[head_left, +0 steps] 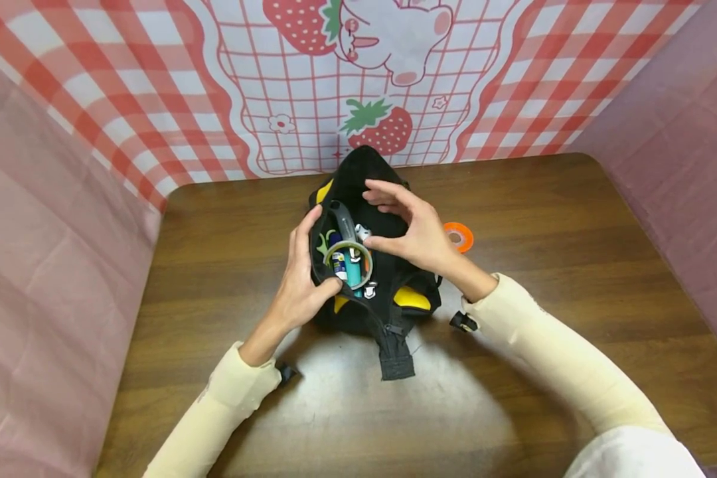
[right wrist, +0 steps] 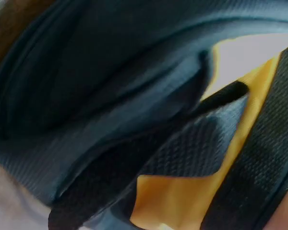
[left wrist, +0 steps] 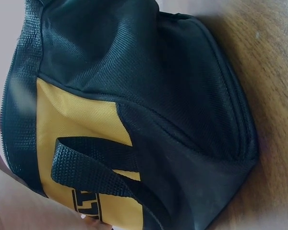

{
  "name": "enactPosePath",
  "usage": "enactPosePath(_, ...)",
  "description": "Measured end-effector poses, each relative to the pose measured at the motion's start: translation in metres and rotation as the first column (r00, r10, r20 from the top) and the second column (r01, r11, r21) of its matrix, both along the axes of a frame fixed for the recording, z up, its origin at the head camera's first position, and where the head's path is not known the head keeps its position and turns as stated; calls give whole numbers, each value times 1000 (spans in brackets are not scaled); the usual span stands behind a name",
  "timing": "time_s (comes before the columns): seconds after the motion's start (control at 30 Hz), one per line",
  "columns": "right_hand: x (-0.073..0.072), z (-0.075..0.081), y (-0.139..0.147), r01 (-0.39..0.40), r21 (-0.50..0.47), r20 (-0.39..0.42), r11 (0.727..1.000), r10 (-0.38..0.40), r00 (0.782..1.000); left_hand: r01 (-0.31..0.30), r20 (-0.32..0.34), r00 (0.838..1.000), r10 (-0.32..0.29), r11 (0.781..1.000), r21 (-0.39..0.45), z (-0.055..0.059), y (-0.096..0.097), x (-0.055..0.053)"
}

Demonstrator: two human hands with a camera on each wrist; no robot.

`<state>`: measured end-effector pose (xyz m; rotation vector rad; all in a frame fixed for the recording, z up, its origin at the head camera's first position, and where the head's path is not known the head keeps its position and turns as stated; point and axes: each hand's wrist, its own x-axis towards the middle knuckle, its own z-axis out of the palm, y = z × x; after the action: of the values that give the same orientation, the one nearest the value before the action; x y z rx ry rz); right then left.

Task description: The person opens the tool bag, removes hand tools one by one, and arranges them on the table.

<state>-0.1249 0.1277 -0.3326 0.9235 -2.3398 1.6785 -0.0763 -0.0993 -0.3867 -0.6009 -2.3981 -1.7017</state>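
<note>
A black and yellow tool bag (head_left: 358, 325) stands unzipped, its mouth facing up. My left hand (head_left: 299, 279) grips its left rim, fingers along the edge and thumb at the near side. Over the right part of the mouth is my right hand (head_left: 415, 229), fingers spread and nothing held between them. Inside the bag lie a ring-shaped tape roll (head_left: 367, 275), a dark grey handle (head_left: 343, 219), a dark blue tube (head_left: 338, 264) and green scissors handles (head_left: 322, 245). Up close, the left wrist view shows the bag's yellow panel (left wrist: 77, 112) and webbing loop (left wrist: 81, 167).
An orange tape roll (head_left: 459, 237) lies on the wooden table (head_left: 550, 252) right of the bag, close to my right wrist. A black strap (head_left: 397, 362) hangs from the bag toward me. Behind the table hangs a strawberry-print cloth (head_left: 287, 99).
</note>
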Motion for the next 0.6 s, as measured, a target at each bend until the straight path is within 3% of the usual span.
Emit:
enactPosePath(0.3, -18, -32, 5, -37, 122, 18, 992, 35, 999, -2, 8, 1000, 2, 1000, -4, 1, 0, 0)
enactPosePath(0.6, -25, -45, 7, -43, 281, -12, 959, 49, 999, 7, 15, 1000, -7, 1000, -1, 1, -1, 0)
